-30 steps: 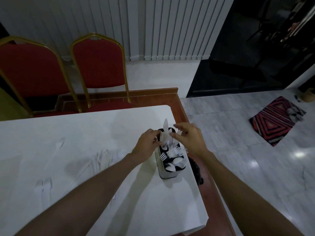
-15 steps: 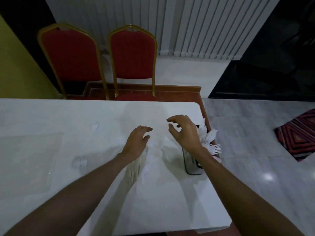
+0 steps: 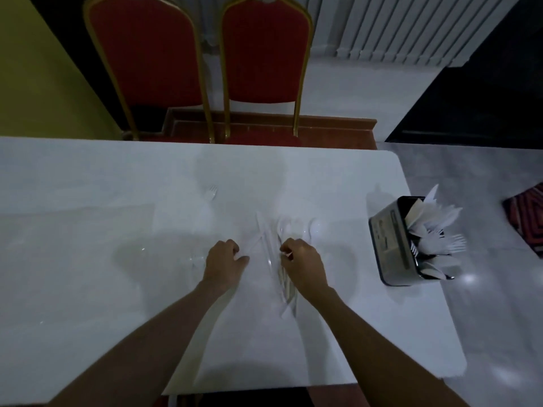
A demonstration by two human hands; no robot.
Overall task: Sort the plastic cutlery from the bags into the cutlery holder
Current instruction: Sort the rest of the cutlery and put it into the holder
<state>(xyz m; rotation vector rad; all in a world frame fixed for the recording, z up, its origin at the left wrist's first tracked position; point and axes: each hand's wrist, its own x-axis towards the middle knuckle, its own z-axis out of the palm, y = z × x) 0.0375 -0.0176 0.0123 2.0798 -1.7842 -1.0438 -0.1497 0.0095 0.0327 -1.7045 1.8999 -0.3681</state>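
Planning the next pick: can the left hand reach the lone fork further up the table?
Probably yes: the fork lies alone on bare table just beyond the left hand, with nothing between.

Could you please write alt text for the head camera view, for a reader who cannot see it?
A person's left hand and right hand, both curled, reach into a loose pile of white plastic cutlery on a white table. A dark rectangular cutlery holder, stuffed with white forks and spoons, stands near the right edge.
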